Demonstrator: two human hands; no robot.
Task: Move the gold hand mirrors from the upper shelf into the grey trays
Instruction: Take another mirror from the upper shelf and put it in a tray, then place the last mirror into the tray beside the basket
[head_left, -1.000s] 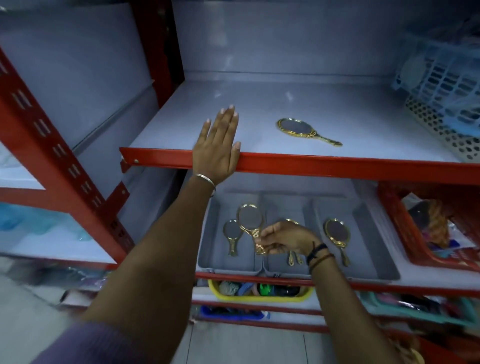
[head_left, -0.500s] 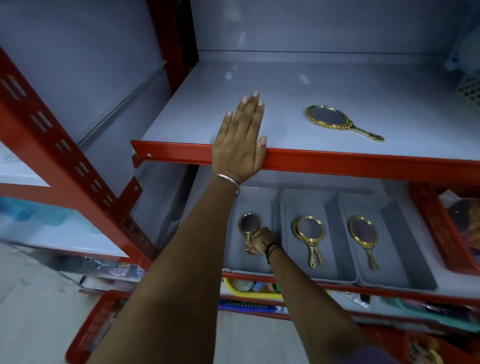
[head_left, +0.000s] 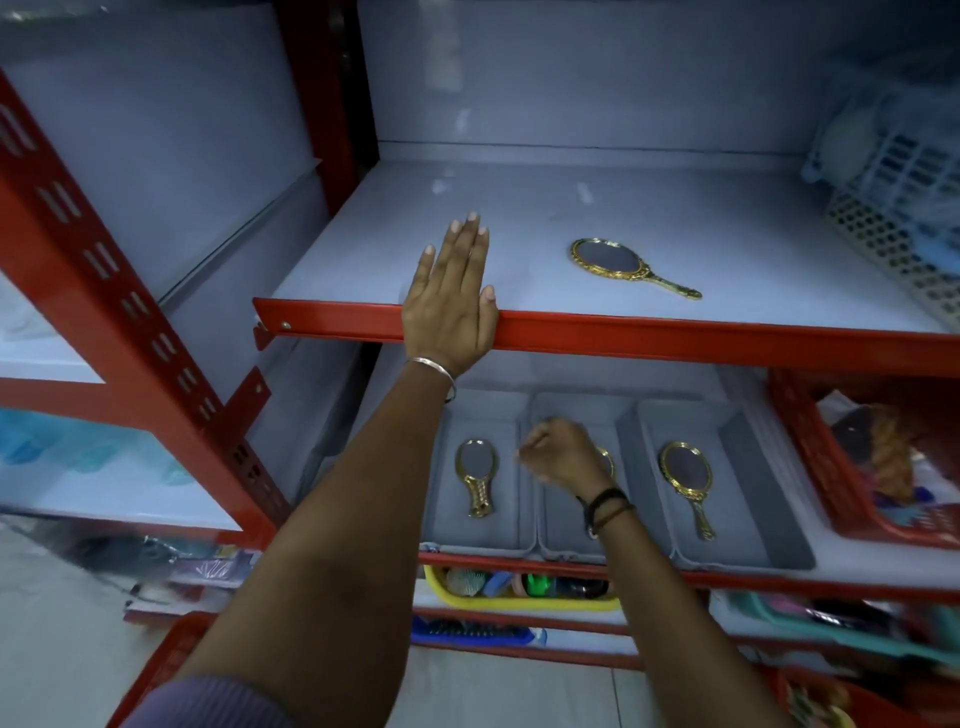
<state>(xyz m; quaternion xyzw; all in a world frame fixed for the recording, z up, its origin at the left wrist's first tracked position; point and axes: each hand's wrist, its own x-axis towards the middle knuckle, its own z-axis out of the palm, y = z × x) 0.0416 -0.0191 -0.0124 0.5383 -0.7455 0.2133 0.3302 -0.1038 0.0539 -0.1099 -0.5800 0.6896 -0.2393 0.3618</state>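
One gold hand mirror (head_left: 615, 260) lies flat on the upper shelf (head_left: 727, 244), handle pointing right. My left hand (head_left: 449, 296) rests palm-down on that shelf's red front edge, fingers together and flat. Below, three grey trays sit side by side. The left tray (head_left: 498, 415) holds a gold mirror (head_left: 476, 475). The right tray (head_left: 753, 525) holds another mirror (head_left: 685, 483). My right hand (head_left: 561, 452) hovers over the middle tray (head_left: 566, 540) with fingers loosely curled and nothing in them, hiding most of the mirrors there (head_left: 607, 460).
A red basket (head_left: 810, 452) of goods stands right of the trays. White and blue perforated baskets (head_left: 893, 208) fill the upper shelf's right end. A yellow bin (head_left: 519, 603) of combs sits on the shelf below. A red upright post (head_left: 104, 291) runs at the left.
My right hand set the mirror it carried into the left tray, let go, and lifted back over the middle tray. My left hand stayed on the shelf edge.
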